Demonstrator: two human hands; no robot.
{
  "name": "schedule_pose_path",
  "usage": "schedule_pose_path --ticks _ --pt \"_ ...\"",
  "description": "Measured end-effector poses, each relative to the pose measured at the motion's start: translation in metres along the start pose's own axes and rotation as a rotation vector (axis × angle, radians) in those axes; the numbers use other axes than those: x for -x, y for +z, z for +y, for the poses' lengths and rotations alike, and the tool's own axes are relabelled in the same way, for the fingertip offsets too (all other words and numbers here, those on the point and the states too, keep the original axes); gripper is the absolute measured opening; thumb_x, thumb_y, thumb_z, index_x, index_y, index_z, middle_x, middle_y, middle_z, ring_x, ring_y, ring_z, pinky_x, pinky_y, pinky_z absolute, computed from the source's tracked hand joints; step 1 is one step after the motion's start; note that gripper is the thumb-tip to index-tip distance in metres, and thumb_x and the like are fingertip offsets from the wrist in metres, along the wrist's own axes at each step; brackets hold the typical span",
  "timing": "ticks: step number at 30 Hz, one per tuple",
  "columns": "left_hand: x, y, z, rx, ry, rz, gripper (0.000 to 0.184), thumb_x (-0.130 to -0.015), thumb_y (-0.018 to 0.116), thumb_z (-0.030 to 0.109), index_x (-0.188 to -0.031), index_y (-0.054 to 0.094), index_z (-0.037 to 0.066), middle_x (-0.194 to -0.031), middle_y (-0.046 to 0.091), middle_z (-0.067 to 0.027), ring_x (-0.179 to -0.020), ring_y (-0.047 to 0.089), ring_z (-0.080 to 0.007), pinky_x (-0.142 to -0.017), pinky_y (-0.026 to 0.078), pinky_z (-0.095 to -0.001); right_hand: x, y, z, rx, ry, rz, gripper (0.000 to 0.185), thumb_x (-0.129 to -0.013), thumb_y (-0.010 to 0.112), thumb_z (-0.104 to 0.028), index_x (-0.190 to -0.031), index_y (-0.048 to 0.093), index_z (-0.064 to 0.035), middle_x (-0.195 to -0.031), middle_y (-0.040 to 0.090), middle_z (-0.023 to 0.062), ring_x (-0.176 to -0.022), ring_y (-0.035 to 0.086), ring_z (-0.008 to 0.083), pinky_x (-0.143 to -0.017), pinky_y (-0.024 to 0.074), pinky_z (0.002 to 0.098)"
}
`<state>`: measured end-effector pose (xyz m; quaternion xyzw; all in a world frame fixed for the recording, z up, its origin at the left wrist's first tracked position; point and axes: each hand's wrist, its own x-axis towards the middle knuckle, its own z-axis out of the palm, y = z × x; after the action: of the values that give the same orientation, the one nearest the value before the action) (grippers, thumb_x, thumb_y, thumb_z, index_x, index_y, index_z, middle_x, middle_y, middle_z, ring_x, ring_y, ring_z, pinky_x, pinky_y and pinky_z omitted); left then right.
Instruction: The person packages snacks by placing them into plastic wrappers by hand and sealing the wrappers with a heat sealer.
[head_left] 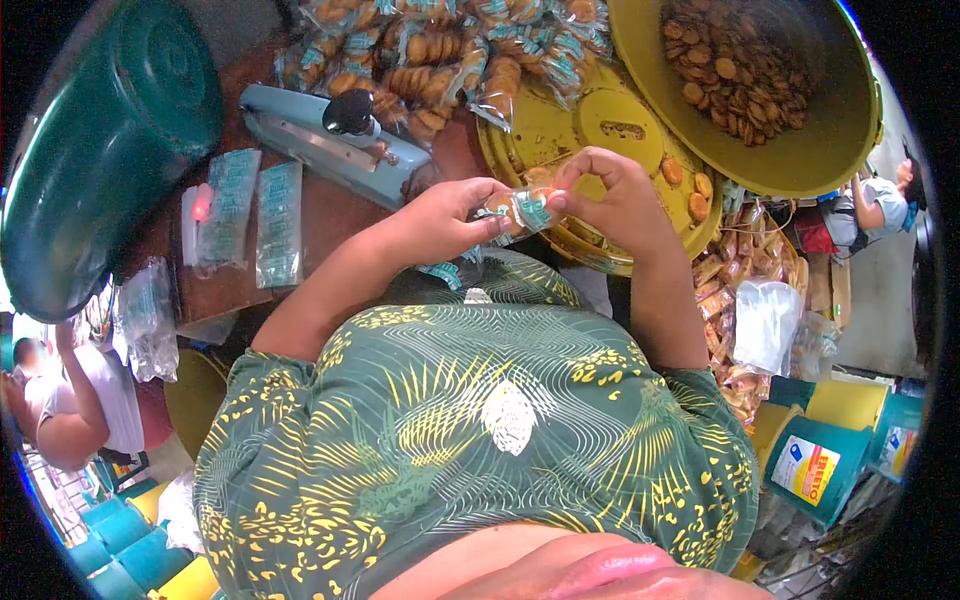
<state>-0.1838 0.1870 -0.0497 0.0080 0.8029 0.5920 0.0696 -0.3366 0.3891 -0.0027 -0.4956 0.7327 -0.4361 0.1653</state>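
Between my two hands, in front of my chest, is a small clear packet with teal print. My left hand pinches its left side, and my right hand pinches its upper right edge between thumb and finger. Something orange-brown shows inside the packet. Left of it lies a light-blue sealer with a black knob. Beyond my hands are many filled cookie packets. A yellow lid with a few loose cookies lies just beyond my right hand.
A large olive tub of cookies leans at the upper right. A big green container stands at the left, near flat printed bags. Wrapped snacks are piled at the right. Other people are visible at both sides.
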Motion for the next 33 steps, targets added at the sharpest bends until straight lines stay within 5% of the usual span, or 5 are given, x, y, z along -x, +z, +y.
schedule_pose_path --ticks 10,18,22,28,33 --pt "-0.001 0.007 0.002 0.218 0.064 -0.015 0.056 -0.085 0.079 0.023 -0.131 0.052 0.002 -0.115 0.064 -0.0035 -0.106 0.058 -0.0124 -0.097 0.045 -0.0311 -0.002 0.025 0.002 0.09 -0.305 0.116 0.025 -0.089 0.069 -0.026 -0.094 0.068 -0.0011 -0.091 0.068 0.0143 -0.09 0.065 0.0293 -0.081 0.0517 0.0378" --pt "-0.005 0.013 -0.001 0.316 -0.063 -0.151 0.059 -0.084 0.08 0.019 -0.133 0.05 0.003 -0.114 0.064 -0.0021 -0.106 0.059 -0.0115 -0.097 0.046 -0.031 0.012 -0.006 0.033 0.28 0.071 0.292 0.024 -0.09 0.068 -0.024 -0.105 0.068 -0.005 -0.111 0.066 0.016 -0.108 0.061 0.0341 -0.093 0.0486 0.0412" --pt "-0.006 0.012 -0.016 0.475 0.011 -0.171 0.062 -0.086 0.077 0.016 -0.138 0.046 0.003 -0.121 0.063 -0.0035 -0.11 0.059 -0.0128 -0.099 0.045 -0.0316 0.03 -0.067 0.099 0.99 0.453 0.432 0.036 -0.089 0.068 -0.021 -0.122 0.064 -0.0076 -0.119 0.065 0.0179 -0.11 0.062 0.0338 -0.097 0.0473 0.0424" --pt "-0.006 0.009 -0.007 0.613 0.057 -0.166 0.069 -0.088 0.075 0.013 -0.145 0.039 0.003 -0.132 0.06 -0.0062 -0.119 0.056 -0.0138 -0.104 0.042 -0.032 0.047 -0.094 0.137 0.637 0.643 0.402 0.03 -0.094 0.064 -0.019 -0.12 0.063 -0.0051 -0.117 0.065 0.0163 -0.107 0.064 0.0248 -0.093 0.0486 0.035" --pt "-0.012 0.008 -0.008 0.467 0.127 -0.209 0.073 -0.087 0.076 0.012 -0.146 0.035 0.0 -0.134 0.057 -0.0072 -0.122 0.054 -0.0156 -0.107 0.039 -0.0341 0.033 -0.062 0.085 0.099 0.192 0.468 0.02 -0.093 0.068 -0.018 -0.107 0.064 -0.0041 -0.104 0.069 0.0097 -0.099 0.064 0.0212 -0.087 0.0509 0.0339"
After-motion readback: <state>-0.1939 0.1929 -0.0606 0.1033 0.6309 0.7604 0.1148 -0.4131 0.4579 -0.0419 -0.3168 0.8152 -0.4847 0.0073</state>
